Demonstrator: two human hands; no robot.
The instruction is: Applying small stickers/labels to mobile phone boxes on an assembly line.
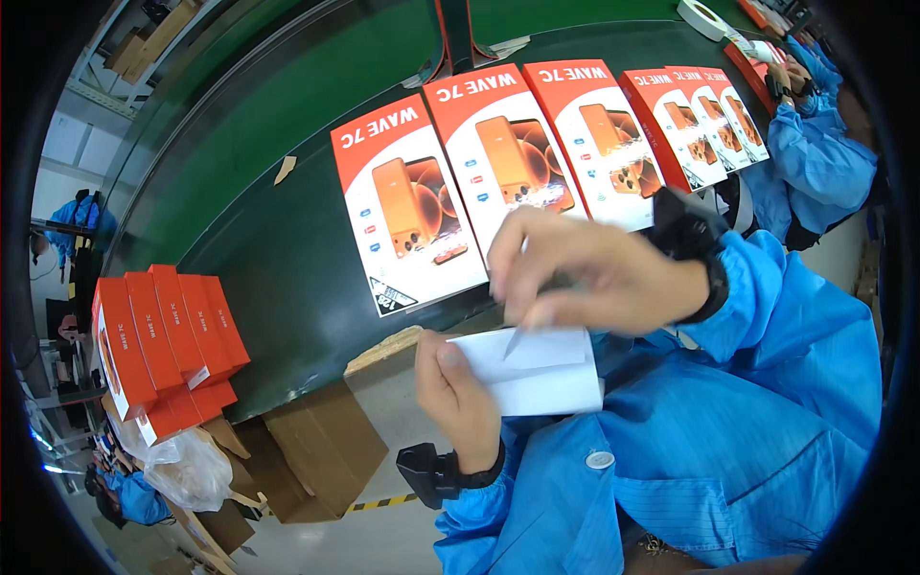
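Observation:
My left hand [458, 398] is closed on the left edge of a small stack or fold of white paper [551, 388], thumb on top, held over my lap at the table's near edge. My right hand [604, 278] is just above that paper, slightly blurred. Its fingers are curled, thumb and forefinger close together at the paper's upper edge; what they pinch, if anything, I cannot make out. Beyond my hands lie flat red-and-white phone boxes, the leftmost box [407, 206] nearest the left hand, a second box [503, 144] partly behind the right hand, and a third box [594, 134] beside it.
Smaller-looking phone boxes [695, 125] continue the row to the right. Stacked red boxes [172, 335] stand at the dark table's left end. Below are an open cardboard carton [321, 446] and a clear plastic bag [192, 470]. A co-worker's blue sleeve [815, 153] is at far right, near a tape roll [702, 19].

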